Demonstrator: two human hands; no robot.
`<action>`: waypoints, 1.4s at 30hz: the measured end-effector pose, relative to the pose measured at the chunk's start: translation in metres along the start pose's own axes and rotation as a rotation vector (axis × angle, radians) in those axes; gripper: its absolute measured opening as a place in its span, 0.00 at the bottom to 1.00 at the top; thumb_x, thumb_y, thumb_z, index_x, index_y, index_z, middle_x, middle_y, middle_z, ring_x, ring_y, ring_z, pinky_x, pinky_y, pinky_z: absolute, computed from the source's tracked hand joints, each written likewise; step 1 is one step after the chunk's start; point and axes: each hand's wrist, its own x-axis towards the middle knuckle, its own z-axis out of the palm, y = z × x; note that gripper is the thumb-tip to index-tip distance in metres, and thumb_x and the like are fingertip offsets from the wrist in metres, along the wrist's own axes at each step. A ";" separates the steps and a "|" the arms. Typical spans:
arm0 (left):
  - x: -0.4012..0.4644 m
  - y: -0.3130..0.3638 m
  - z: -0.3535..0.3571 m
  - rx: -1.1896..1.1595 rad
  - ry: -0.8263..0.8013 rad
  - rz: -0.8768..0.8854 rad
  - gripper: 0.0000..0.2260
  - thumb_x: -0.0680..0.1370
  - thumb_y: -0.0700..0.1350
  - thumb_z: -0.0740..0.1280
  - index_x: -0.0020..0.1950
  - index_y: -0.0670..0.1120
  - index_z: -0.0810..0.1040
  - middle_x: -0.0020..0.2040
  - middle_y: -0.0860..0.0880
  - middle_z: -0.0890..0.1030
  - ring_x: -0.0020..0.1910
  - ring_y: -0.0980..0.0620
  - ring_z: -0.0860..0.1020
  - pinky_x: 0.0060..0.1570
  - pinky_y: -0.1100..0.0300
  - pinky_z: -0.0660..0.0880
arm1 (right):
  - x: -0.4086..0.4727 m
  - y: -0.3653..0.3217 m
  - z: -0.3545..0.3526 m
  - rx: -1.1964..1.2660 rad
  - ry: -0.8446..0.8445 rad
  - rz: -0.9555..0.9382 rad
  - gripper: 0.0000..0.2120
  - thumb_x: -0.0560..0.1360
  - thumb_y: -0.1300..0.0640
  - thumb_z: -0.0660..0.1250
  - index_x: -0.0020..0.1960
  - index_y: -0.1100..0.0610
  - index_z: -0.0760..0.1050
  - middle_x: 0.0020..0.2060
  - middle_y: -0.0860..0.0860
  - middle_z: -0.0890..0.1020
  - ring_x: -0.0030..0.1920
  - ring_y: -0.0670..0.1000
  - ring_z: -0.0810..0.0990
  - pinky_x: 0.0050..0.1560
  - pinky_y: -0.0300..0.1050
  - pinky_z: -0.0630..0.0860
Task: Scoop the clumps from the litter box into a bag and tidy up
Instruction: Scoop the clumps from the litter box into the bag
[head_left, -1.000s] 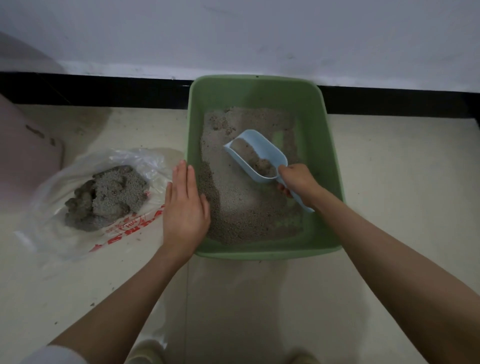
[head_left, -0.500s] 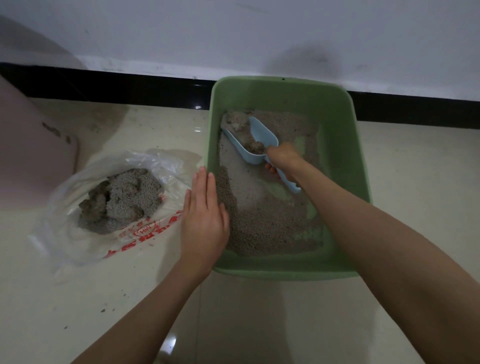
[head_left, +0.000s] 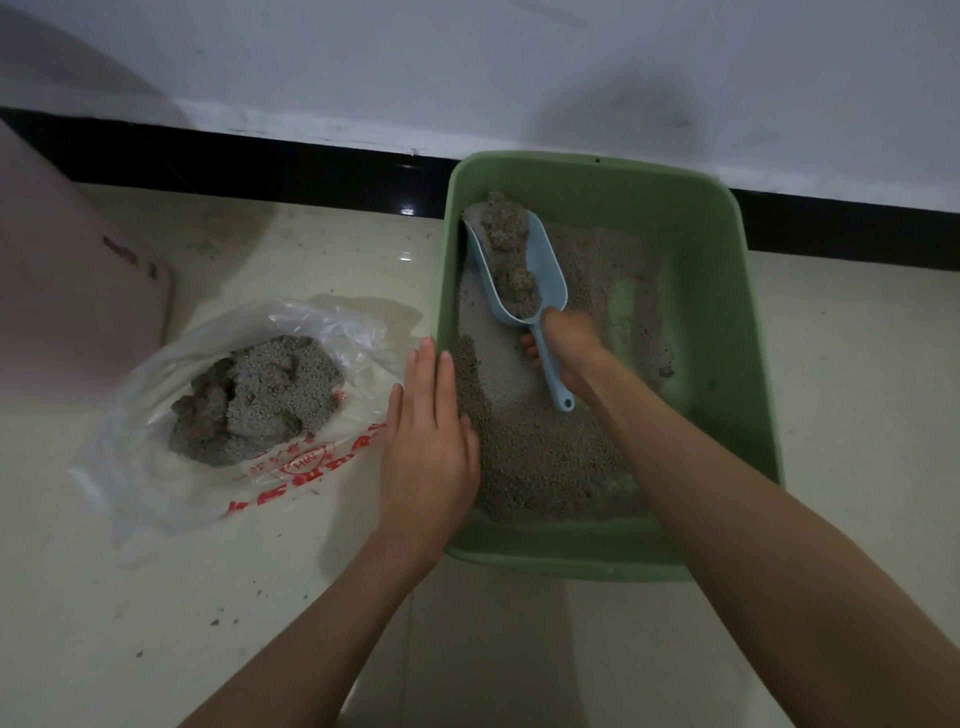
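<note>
A green litter box (head_left: 727, 322) stands on the floor against the wall, with grey litter spread over its bottom. My right hand (head_left: 569, 348) grips the handle of a light blue scoop (head_left: 545, 270), whose bowl lies in the far left corner of the box and carries brownish clumps (head_left: 511, 265). My left hand (head_left: 428, 441) rests flat with straight fingers on the box's left rim. To the left, a clear plastic bag (head_left: 156, 467) with red print lies open on the floor and holds a pile of clumped litter (head_left: 254, 395).
A pink object (head_left: 78, 291) stands at the far left. A black skirting strip (head_left: 260, 161) and a white wall run behind the box. Litter grains are scattered on the pale tiled floor (head_left: 208, 623) in front of the bag.
The scoop has pushed from the middle of the box into its far left corner and picked up more clumps. My left hand has stayed on the rim.
</note>
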 end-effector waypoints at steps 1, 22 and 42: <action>0.000 0.000 0.000 0.000 0.003 0.001 0.24 0.77 0.42 0.53 0.72 0.35 0.61 0.73 0.38 0.61 0.73 0.41 0.61 0.68 0.44 0.64 | 0.000 0.001 -0.001 0.017 -0.006 0.009 0.15 0.80 0.61 0.52 0.62 0.68 0.69 0.32 0.55 0.76 0.31 0.50 0.73 0.30 0.40 0.71; 0.001 0.005 -0.009 0.061 -0.121 -0.048 0.27 0.79 0.42 0.53 0.76 0.39 0.46 0.77 0.42 0.47 0.76 0.45 0.47 0.74 0.47 0.49 | -0.066 0.030 -0.073 -0.097 0.035 -0.177 0.11 0.81 0.59 0.53 0.53 0.63 0.72 0.37 0.54 0.77 0.33 0.48 0.74 0.36 0.39 0.71; -0.044 -0.116 -0.086 -0.033 0.210 -0.161 0.24 0.71 0.33 0.63 0.67 0.37 0.66 0.68 0.36 0.67 0.71 0.36 0.59 0.70 0.41 0.57 | -0.163 0.007 -0.008 -0.504 -0.213 -0.393 0.14 0.81 0.56 0.54 0.45 0.62 0.73 0.32 0.52 0.76 0.30 0.47 0.73 0.32 0.38 0.71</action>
